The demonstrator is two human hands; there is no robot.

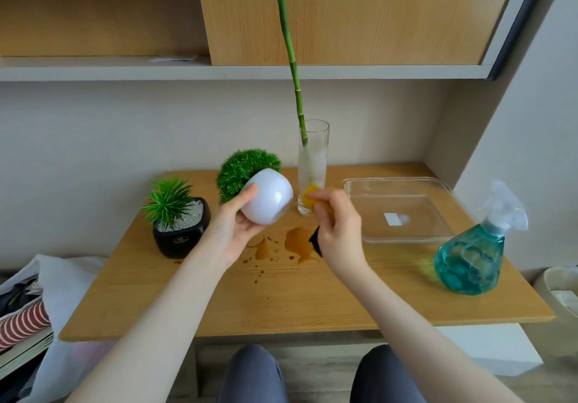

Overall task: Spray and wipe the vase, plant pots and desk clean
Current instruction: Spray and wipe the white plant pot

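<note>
Two hands are at work over our wooden bench [312, 302], and we list what lies around the glass vase [312, 168], which stands upright toward the back of the bench with a green bamboo stalk [289, 58] rising out of it. Our left hand [233, 230] curls its fingers and thumb around a white round pot [269, 201], lifted off the bench and tipped on its side just left of the vase, its green leafy ball [244, 171] pointing back and to the left. Our right hand [337, 227] pinches a yellow cloth [309, 199] in its fingertips, in front of the foot of the vase and just beside the white pot; we cannot tell whether the cloth touches either. Something dark [316, 240] shows below that hand; we cannot tell what it is. Further left of the vase, a black square pot [181, 233] with white pebbles and a spiky green plant stands on the bench. In front of the vase, brown spilled liquid [297, 240] lies on the wood in puddles and drops. Right of the vase rests a clear plastic tray [406, 240], and further right, near the bench edge, a spray bottle [472, 255] of blue-green liquid stands upright.
</note>
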